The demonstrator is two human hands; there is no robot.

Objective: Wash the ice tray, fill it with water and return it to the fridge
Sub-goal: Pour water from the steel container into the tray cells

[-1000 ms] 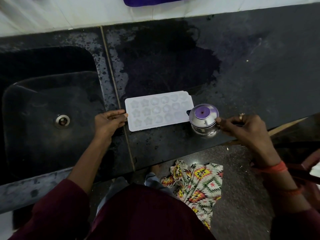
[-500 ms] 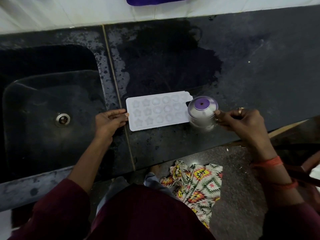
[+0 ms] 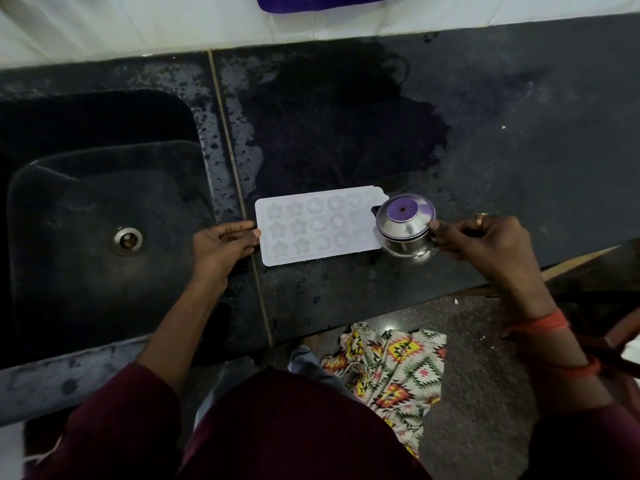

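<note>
A white ice tray (image 3: 317, 225) with star and round moulds lies flat on the black counter (image 3: 519, 140), near its front edge. My left hand (image 3: 221, 244) grips the tray's left end, thumb on top. My right hand (image 3: 485, 244) holds a small steel pot (image 3: 405, 221) by its side. The pot hovers at the tray's right end, overlaps that edge and leans slightly toward the tray. Its mouth shows a purple reflection. I cannot tell whether water fills the moulds.
A black sink (image 3: 86, 289) with a metal drain (image 3: 127, 240) lies left of the tray. A wet patch (image 3: 346, 133) darkens the counter behind the tray. A purple object (image 3: 325, 1) hangs at the white wall. A patterned cloth (image 3: 391, 368) lies on the floor.
My right hand has lifted the steel pot slightly and brought it up against the tray's right end. My left hand and the tray have stayed in place.
</note>
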